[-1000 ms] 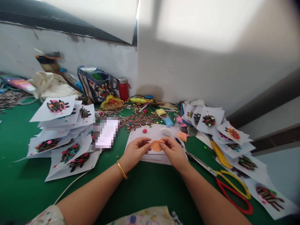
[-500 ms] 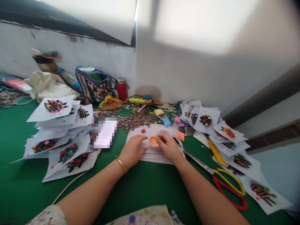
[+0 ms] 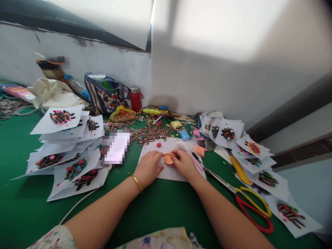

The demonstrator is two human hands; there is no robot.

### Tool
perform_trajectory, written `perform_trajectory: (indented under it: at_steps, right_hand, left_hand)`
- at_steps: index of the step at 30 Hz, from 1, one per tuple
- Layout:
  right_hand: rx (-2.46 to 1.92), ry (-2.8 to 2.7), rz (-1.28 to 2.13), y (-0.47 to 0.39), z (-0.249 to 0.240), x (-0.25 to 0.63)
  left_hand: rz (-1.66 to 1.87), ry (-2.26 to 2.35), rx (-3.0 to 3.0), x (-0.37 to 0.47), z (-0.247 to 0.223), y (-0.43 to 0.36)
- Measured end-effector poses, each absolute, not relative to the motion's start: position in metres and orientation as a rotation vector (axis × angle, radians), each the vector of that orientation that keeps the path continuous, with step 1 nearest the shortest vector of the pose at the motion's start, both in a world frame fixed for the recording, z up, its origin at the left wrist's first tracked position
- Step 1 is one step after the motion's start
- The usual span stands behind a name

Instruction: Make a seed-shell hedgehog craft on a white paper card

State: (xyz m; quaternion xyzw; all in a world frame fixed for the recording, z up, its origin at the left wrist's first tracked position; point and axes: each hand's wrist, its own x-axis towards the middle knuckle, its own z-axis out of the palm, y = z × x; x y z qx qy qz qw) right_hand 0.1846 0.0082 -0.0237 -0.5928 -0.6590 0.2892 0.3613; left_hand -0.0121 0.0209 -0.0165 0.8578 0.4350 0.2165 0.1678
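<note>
A flat orange clay disc [image 3: 168, 158] lies on a white paper sheet [image 3: 169, 173] on the green table [image 3: 160, 207]. My left hand [image 3: 148, 168] and my right hand [image 3: 184, 163] both pinch the disc from either side, pressing it against the sheet. The fingertips of both hands cover most of the clay. A gold bangle [image 3: 136, 183] sits on my left wrist.
Red and yellow scissors [image 3: 249, 205] lie to the right. Paper sheets with seed pictures are stacked at left [image 3: 67, 152] and right [image 3: 249, 152]. Sunflower seeds [image 3: 150, 133], clay lumps [image 3: 184, 135], a red flask [image 3: 135, 98] and a striped bag [image 3: 106, 93] stand behind.
Both hands have lowered the orange clay disc down onto the paper sheet and closed in over it. It was held slightly above the sheet before.
</note>
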Motion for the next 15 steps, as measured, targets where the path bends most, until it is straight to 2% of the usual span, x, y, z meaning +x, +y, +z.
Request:
perform_trajectory:
  at_steps: [15]
  right_hand:
    - [-1.547,-1.787,0.630,0.0113,-0.0225,0.1907]
  left_hand:
    - [0.502,1.021,2.749,-0.0094,-0.0178,0.0164]
